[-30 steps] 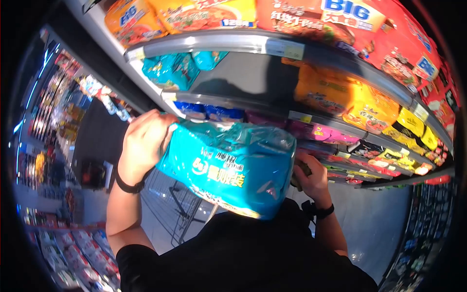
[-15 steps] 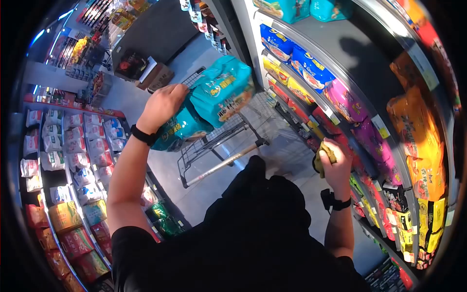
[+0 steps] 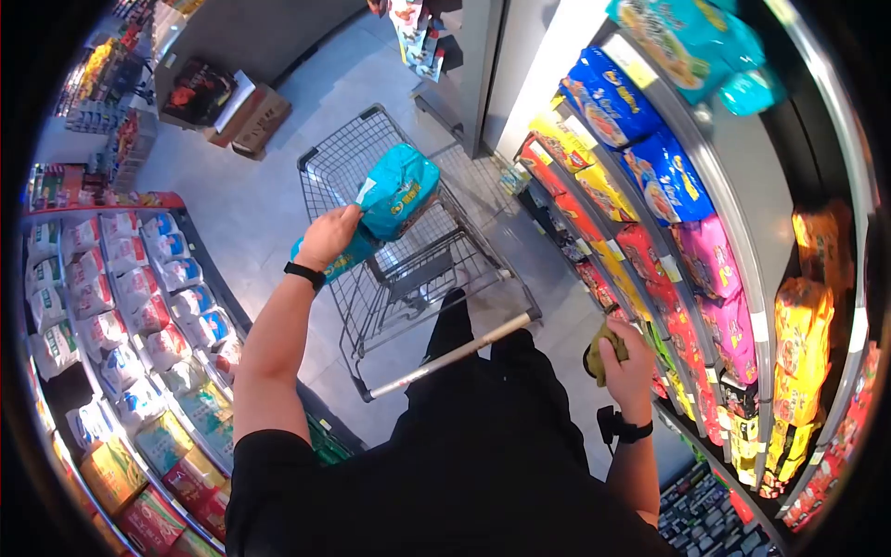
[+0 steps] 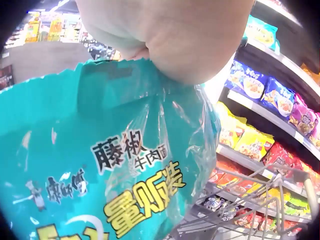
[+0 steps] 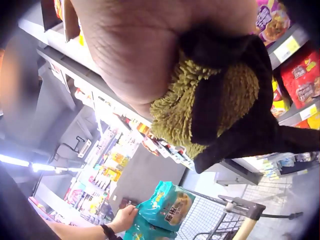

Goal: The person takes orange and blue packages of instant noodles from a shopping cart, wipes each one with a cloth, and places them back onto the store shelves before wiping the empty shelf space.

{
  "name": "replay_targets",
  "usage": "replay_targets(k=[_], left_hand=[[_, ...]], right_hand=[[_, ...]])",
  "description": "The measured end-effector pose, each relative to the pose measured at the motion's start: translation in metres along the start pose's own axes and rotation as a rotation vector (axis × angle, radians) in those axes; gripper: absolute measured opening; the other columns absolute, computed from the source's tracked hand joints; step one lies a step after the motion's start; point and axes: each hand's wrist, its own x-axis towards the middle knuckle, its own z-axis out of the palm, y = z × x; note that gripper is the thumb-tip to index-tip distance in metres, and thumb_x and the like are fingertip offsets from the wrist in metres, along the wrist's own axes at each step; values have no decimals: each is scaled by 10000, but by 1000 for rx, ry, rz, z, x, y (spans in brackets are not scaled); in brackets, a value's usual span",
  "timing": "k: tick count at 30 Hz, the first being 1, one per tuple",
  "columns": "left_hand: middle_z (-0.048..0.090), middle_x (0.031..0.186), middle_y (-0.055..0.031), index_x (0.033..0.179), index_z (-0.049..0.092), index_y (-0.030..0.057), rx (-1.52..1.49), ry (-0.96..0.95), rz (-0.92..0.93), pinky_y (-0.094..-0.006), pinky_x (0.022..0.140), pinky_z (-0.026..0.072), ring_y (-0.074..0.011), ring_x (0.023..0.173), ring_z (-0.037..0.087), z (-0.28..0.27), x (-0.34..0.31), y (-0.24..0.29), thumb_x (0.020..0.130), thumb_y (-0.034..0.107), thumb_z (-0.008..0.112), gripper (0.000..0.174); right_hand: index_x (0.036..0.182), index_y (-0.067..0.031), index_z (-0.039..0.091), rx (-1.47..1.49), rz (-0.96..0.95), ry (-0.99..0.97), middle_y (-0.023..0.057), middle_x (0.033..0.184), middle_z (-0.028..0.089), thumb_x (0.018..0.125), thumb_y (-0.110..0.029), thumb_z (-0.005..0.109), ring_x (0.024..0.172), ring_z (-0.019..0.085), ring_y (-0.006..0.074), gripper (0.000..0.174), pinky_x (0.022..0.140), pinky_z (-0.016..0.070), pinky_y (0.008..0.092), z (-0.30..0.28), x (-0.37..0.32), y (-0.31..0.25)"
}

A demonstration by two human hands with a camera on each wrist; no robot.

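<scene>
Gripping teal packs (image 3: 399, 190) (two), left hand (image 3: 329, 237) beside wire cart (image 3: 455, 355)

So the teal bag (image 4: 107, 150) reads 康师傅 in small black print, then 藤椒牛肉面 in black above a chunky yellow 量贩装. There's more yellow lettering at the bottom edge, but it's cut off. Price tags (image 5: 288, 49) and the blue packs (image 4: 246, 81) have print too, way too small or blurry to make out.

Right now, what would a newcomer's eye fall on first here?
Probably the bright teal packs, held over the wire cart by the left hand. Next, the fuzzy olive-green item in the right hand, and the colourful rows of shelved packs along the person's right side.
</scene>
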Motion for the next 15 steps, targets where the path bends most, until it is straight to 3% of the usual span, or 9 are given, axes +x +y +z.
replay_targets(k=[6, 10, 15], left_hand=[[715, 910, -152, 1062, 559, 93, -136, -106, 12, -513, 730, 582, -403, 860, 729, 79, 5, -41, 1080, 223, 562, 131], [719, 952, -159, 1063, 570, 88, -214, -155, 53, -513, 751, 582, -405, 888, 723, 140, 14, -58, 1034, 150, 560, 69], [727, 1004, -150, 1096, 594, 93, -176, -283, -36, -497, 794, 604, -379, 960, 738, 207, 8, -70, 1006, 113, 547, 103]], right_hand=[[1232, 10, 724, -65, 61, -132, 201, 1269, 760, 951, -84, 767, 1175, 734, 349, 300, 1037, 554, 404, 46, 24, -26], [1229, 13, 723, -54, 70, -174, 208, 1262, 765, 956, -99, 769, 1157, 750, 351, 299, 1029, 570, 405, 69, 31, -29], [1238, 3, 730, -98, 226, -192, 203, 1251, 770, 957, -105, 773, 1157, 753, 334, 305, 1034, 567, 397, 85, 19, -10]])
